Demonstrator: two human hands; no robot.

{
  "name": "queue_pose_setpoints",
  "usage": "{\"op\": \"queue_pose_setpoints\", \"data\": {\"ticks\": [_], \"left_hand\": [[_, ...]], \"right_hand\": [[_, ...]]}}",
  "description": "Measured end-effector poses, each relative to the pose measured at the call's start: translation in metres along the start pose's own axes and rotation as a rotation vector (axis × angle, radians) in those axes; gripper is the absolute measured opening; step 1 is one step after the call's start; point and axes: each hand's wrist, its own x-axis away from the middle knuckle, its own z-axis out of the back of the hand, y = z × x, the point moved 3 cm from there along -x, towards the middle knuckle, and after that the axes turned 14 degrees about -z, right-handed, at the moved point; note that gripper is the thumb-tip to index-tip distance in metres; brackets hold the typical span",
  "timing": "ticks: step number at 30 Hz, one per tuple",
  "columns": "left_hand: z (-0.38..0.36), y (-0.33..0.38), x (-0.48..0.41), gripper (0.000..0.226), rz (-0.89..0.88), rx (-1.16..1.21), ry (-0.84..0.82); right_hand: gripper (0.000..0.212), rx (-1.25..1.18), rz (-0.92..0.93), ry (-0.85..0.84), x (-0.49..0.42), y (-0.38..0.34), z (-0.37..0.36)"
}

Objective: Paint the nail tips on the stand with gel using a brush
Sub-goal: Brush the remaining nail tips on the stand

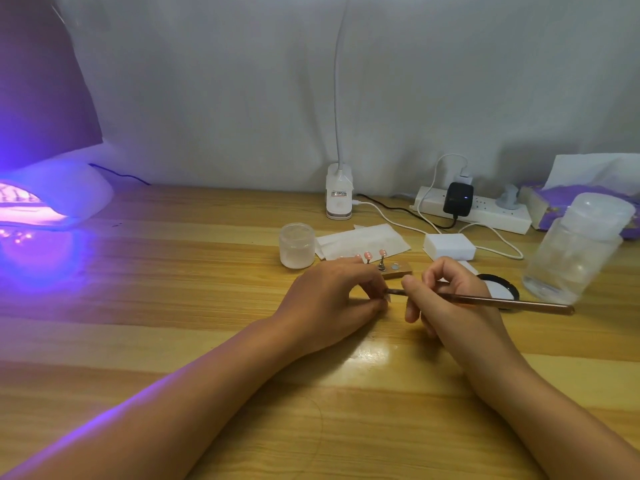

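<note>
Head view: wooden table [145, 306], grey fabric backdrop [214, 91], glowing lamp [52, 199].

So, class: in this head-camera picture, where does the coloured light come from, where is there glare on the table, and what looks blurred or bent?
Head view: violet light spills from the curing lamp at far left, tinting the table and the left forearm; a pale glare patch lies on the wood just near the hands; the clear bottle at right looks soft and leans from wide-angle distortion.
</note>
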Motion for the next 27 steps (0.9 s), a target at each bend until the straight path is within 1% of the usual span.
{"op": "queue_pose_setpoints", "data": {"ticks": [4,7,9,11,14,16,19,22,24,27], "left_hand": [[-0.0002,0.0005,0.0,0.005,-0.005,0.006,-0.006],[0.0006,0.0014,0.0002,0.005,-0.007,0.02,-0.005],[0.0009,0.0015,0.0002,0.005,-0.001,0.024,-0.002],[0.0008,0.0011,0.0004,0.004,0.005,0.02,-0.004],[0.0012,0.0018,0.0005,0.005,0.003,0.026,-0.013],[0.0014,0.002,0.0003,0.004,0.002,0.035,-0.01],[0.0018,0.0021,0.0006,0.005,0.004,0.026,-0.006],[0.0014,0.0026,0.0009,0.005,0.012,0.032,-0.003],[0.0011,0.0032,0.0009,0.005,0.012,0.024,-0.006],[0.0013,0.0027,0.0008,0.005,0.011,0.025,-0.004]], "right_hand": [[0.015,0.054,-0.023,0.013,-0.0023,0.0032,-0.0008],[0.017,-0.003,-0.002,0.03,-0.0008,0.0022,0.0018],[0.019,-0.024,0.015,0.007,0.0013,-0.0005,0.0014],[0.019,0.03,0.012,-0.015,0.0014,-0.0001,-0.0005],[0.016,0.09,-0.002,0.002,-0.0017,0.002,-0.0009],[0.017,0.065,0.01,0.023,-0.0016,0.0024,0.0007],[0.017,-0.016,0.048,0.008,0.0018,-0.0012,0.001],[0.017,0.036,0.044,-0.029,0.0013,-0.0011,-0.0017],[0.015,0.09,0.034,-0.016,-0.0012,0.0006,-0.0017],[0.015,0.059,0.041,-0.001,-0.0018,0.002,0.0008]]}}
